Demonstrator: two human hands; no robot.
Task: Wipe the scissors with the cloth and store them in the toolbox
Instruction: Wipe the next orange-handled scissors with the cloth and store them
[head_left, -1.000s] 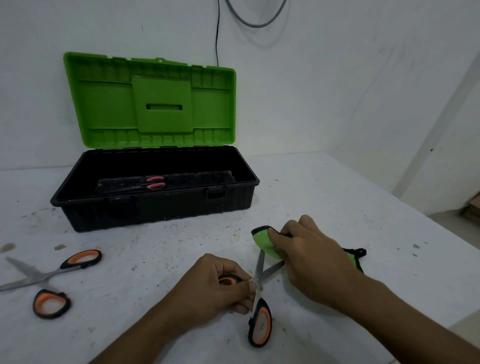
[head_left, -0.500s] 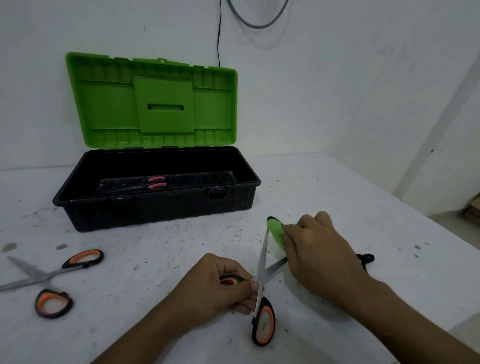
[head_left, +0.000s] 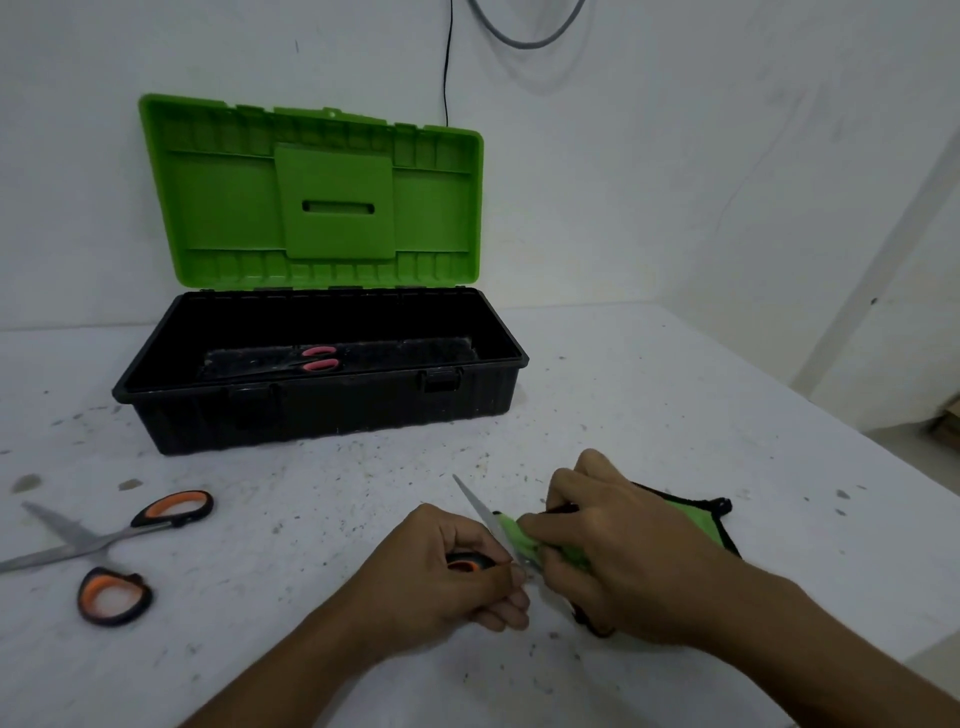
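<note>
scissors in hand: a pair of scissors (head_left: 485, 514) is held low over the white table (head_left: 675, 415), in front of the toolbox and well apart from it; one bare blade points up and away to the left, the other blade is hidden under the cloth.
cloth: a green cloth (head_left: 524, 538) with black edging is bunched around the blade near the pivot; its far corner trails on the table behind the right hand.
left hand: the left hand (head_left: 447, 577) is curled closed around the orange-and-black handle, only a sliver of which is seen between the fingers.
right hand: the right hand (head_left: 618, 551) is closed over the cloth, which is pinched against the blade; how tightly cannot be told.
toolbox: the black toolbox (head_left: 322, 410) stands open at the back of the table with its green lid (head_left: 317, 192) raised; one pair with pink handles (head_left: 317, 359) is already laid on its floor.
second pair: another orange-handled pair (head_left: 104, 551) lies spread open on the table to the left, untouched by either hand.
progress: wiping is judged to be under way and not finished. the held pair is not yet stored, and the pair on the table appears to be left for wiping and storing too.
</note>
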